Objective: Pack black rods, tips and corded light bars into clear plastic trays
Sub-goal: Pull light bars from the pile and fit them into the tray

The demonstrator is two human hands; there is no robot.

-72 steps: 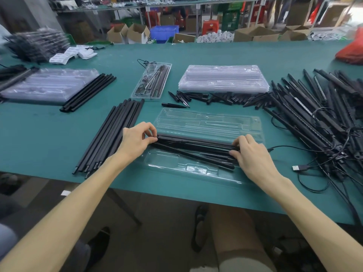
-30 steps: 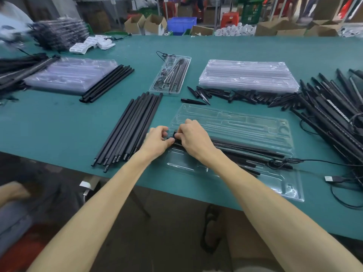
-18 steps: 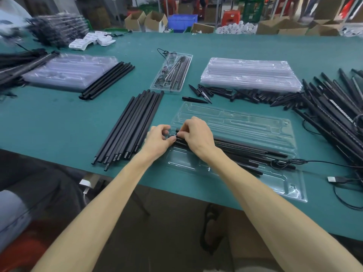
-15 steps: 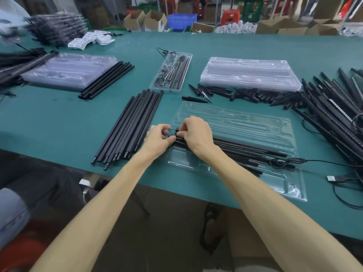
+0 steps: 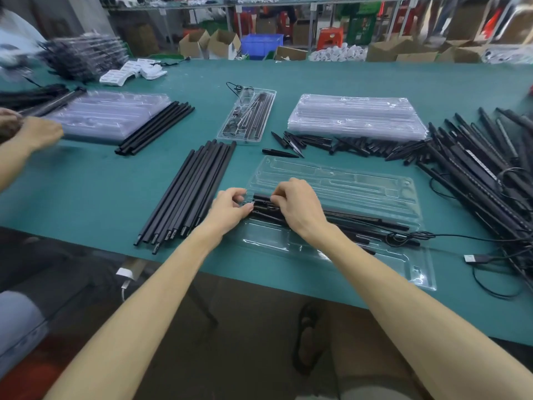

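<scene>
Both hands, right hand (image 5: 298, 207) newly beside left hand (image 5: 230, 209), pinching rod ends (image 5: 261, 197) over clear tray (image 5: 340, 183); no legible writing.

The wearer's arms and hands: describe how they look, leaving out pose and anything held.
Both forearms are bare to the frame's bottom edge, with no sleeve in view. The left hand and right hand wear no gloves, and no ring, watch or wristband shows. Nails look short and unpainted.

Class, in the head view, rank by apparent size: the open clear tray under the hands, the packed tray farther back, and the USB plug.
1. Open clear tray
2. Packed tray, farther away, so true size is unsure
3. USB plug
</scene>
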